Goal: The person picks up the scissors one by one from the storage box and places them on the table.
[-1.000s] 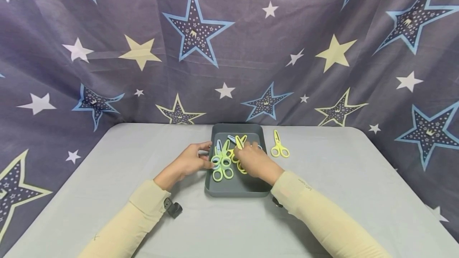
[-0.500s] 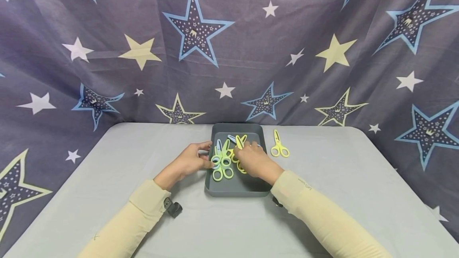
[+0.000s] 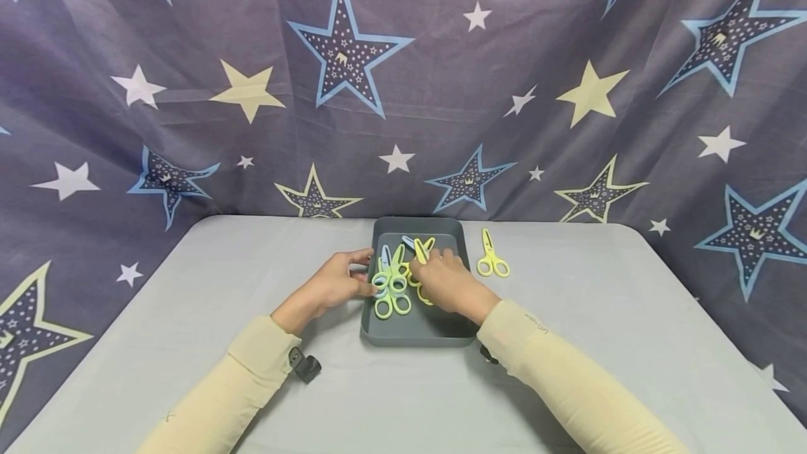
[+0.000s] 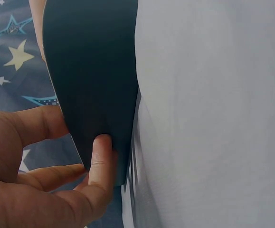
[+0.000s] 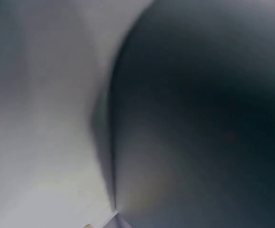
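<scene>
A dark grey tray [image 3: 416, 340] lies on the table with several pairs of children's scissors in it. My left hand [image 3: 334, 284] grips the tray's left wall; in the left wrist view, a fingertip [image 4: 101, 145] presses the outer side and other fingers reach the rim. Green scissors [image 3: 398, 284] overlap blue scissors [image 3: 386, 258] just inside that wall. My right hand [image 3: 449, 282] reaches into the tray and holds yellow scissors [image 3: 421, 252], blades showing beyond the thumb; its fingertips are hidden. The right wrist view shows only the blurred tray wall [image 5: 184, 118].
Another pair of yellow scissors [image 3: 492, 258] lies on the table to the right of the tray. The light grey table [image 3: 586, 300] ends at a star-patterned cloth [image 3: 517, 33] behind. A dark wrist camera [image 3: 305, 364] sits at the left cuff.
The right hand and the yellow scissors under it have shifted very slightly. The left hand and the tray stay in place.
</scene>
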The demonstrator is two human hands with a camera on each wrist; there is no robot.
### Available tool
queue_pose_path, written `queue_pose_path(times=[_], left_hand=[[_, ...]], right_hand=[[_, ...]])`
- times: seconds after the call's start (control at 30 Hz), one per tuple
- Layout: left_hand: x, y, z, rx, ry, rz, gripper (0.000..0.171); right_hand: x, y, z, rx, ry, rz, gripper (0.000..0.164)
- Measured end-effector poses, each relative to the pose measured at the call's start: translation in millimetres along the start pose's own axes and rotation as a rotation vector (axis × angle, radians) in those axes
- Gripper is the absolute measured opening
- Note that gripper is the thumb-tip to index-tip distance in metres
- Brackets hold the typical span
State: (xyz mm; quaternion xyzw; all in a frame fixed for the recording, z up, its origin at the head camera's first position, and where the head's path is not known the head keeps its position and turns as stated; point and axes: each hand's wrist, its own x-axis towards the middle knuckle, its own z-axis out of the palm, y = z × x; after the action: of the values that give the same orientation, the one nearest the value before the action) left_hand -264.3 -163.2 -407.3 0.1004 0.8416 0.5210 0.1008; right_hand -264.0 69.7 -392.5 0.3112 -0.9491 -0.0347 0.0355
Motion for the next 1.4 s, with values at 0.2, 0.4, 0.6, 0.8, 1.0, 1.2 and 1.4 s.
queue_pose_path(times=[0.2,0.4,0.6,0.8,1.0,1.2,1.4], left_hand=[[-0.1,0.8,0.1,-0.015,0.003,-0.004,0.087],[0.6,0.4,0.4,-0.02,0.001,-0.008,0.088],[0.2,1.8,0.5,-0.014,0.005,-0.008,0.087],[-0.7,1.9,0.3,-0.009,0.005,-0.004,0.087],[-0.6,1.5,-0.1,-0.008,-0.002,-0.004,0.086],[-0.6,1.9,-0.4,0.0,0.003,-0.014,0.086],[-1.9,3.2,-0.5,-0.006,0.002,-0.02,0.087]], right_hand=[[-1,4,0,-0.002,0.033,-0.019,0.026],[-2,8,-8,0.012,0.05,-0.016,0.02],[-3,14,-12,-0.051,0.104,-0.003,0.023],[-7,24,-15,-0.128,0.19,-0.007,0.027],[-11,37,-12,-0.18,0.298,0.022,0.018],[-16,52,-10,-0.205,0.345,0.038,0.019],[-24,67,-12,-0.172,0.36,0.073,0.019]])
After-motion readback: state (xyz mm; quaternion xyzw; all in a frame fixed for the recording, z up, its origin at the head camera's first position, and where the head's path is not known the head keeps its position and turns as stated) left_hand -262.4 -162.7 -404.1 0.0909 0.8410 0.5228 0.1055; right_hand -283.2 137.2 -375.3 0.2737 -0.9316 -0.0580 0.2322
